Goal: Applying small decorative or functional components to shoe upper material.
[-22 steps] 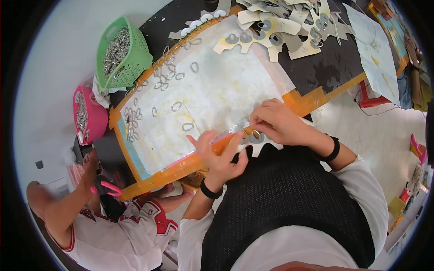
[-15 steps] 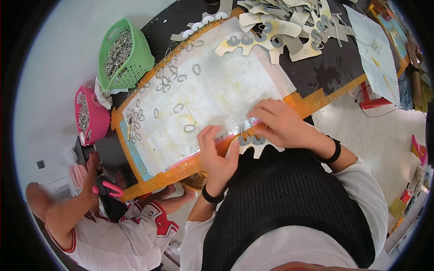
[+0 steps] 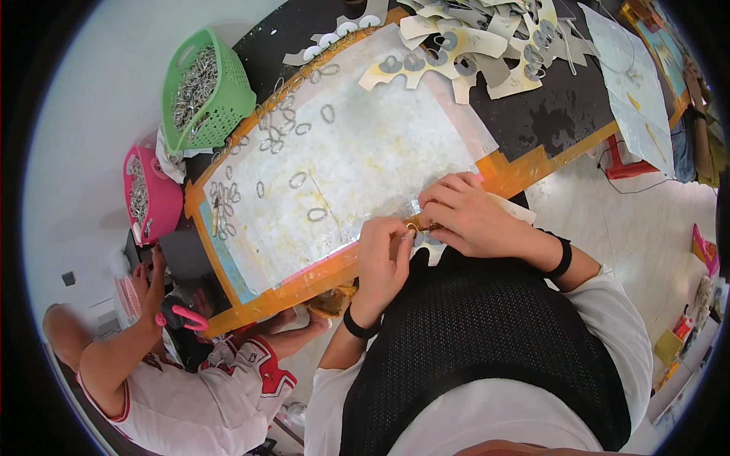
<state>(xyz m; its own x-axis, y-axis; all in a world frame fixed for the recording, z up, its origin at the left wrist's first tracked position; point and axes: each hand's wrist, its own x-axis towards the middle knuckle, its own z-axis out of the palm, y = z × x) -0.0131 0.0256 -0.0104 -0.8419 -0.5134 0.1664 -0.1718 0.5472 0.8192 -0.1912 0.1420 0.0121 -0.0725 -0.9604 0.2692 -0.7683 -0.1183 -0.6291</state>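
Note:
At the table's near edge, my left hand is closed in a pinch at the left end of a cream cut-out piece with grey round patches. A small metal ring shows between my two hands, beside the left fingertips. My right hand curls its fingers over the same piece and covers much of it. What exactly lies under the fingertips is hidden. Loose oval metal rings lie on the white sheet beyond my hands.
Similar cut-out pieces are heaped at the far right of the table. A green basket and a pink basket, both full of metal rings, stand at the left. Another person sits at the lower left.
My left hand has moved right and slightly up, and its finger and thumb have closed at the piece. My right hand's fingers have curled in, and the gap between the hands has shrunk.

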